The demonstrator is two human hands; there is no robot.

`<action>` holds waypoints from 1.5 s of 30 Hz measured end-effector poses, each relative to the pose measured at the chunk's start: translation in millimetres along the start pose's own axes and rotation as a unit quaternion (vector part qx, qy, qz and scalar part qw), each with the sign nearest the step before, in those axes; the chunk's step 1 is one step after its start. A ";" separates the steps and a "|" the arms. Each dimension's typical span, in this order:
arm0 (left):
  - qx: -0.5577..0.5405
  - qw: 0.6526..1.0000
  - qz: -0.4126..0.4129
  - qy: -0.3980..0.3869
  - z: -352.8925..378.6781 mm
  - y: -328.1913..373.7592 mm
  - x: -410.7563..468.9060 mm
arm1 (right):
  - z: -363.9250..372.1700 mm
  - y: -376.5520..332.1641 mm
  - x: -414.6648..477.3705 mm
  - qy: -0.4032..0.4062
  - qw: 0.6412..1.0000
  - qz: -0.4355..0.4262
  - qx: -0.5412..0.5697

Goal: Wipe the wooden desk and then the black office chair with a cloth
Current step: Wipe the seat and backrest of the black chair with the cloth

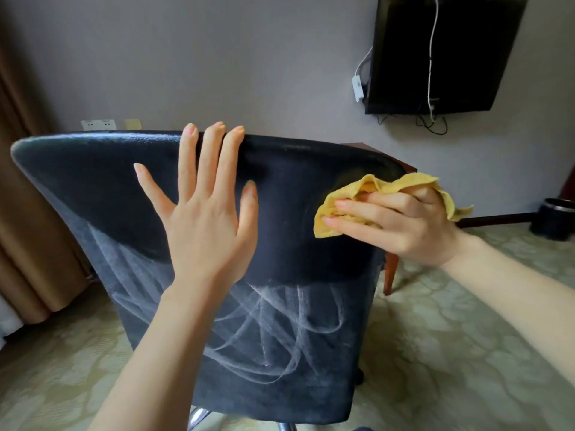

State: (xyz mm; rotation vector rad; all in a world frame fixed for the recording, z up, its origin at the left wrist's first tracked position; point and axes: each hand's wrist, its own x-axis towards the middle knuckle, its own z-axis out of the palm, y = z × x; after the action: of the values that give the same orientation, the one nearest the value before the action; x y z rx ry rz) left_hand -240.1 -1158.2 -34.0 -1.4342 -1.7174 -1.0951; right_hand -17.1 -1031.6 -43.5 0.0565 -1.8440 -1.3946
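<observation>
In the head view I see the back of the black upholstered office chair (102,181), which fills the middle of the frame and serves as my reference. My left hand (205,219) lies flat against the upper panel of the chair back, fingers straight and spread, with three fingertips reaching the top edge; it holds nothing. My right hand (401,222) is at the right side of the same panel, fingers curled round a crumpled yellow woven cloth (329,219), and the cloth is pressed against the chair surface just below its upper right corner. The upper panel of the chair is dark and uniform; the lower panel carries pale curved streaks. A chrome base part (199,416) shows under the chair's lower edge. Behind the chair, at its right, one corner and one leg of the reddish-brown wooden desk (401,163) are visible; the rest of the desk is hidden by the chair. Above and to the right of the chair a flat black screen (441,54) hangs on the grey wall, with a white cable running down its face. Far right of the chair a round black bin (555,219) stands on the pale patterned carpet (451,353). Left of the chair hangs a brown curtain (28,213).
</observation>
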 end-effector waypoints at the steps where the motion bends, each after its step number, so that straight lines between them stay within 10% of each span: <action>1: -0.002 1.000 -0.002 0.003 1.1 0.3 0.2 | 0.3 4.4 6.0 0.014 1.000 0.010 0.000; 11: -0.042 0.998 -0.006 0.037 7.2 -1.9 1.4 | 32.2 -33.8 65.7 0.115 0.977 0.180 -0.012; 28: -0.004 1.000 -0.002 -0.004 -5.8 0.8 1.1 | 19.6 -59.5 -45.2 -0.116 0.974 -0.133 0.140; 45: -0.033 0.999 -0.016 -0.007 -9.1 7.5 1.4 | -12.8 26.1 16.4 0.010 0.999 0.021 0.041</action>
State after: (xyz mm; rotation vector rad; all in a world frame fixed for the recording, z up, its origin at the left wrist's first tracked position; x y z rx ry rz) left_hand -233.4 -1165.3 -27.3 -1.4627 -1.7337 -1.1709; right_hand -9.6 -1039.4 -12.0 0.0720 -1.8740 -1.2853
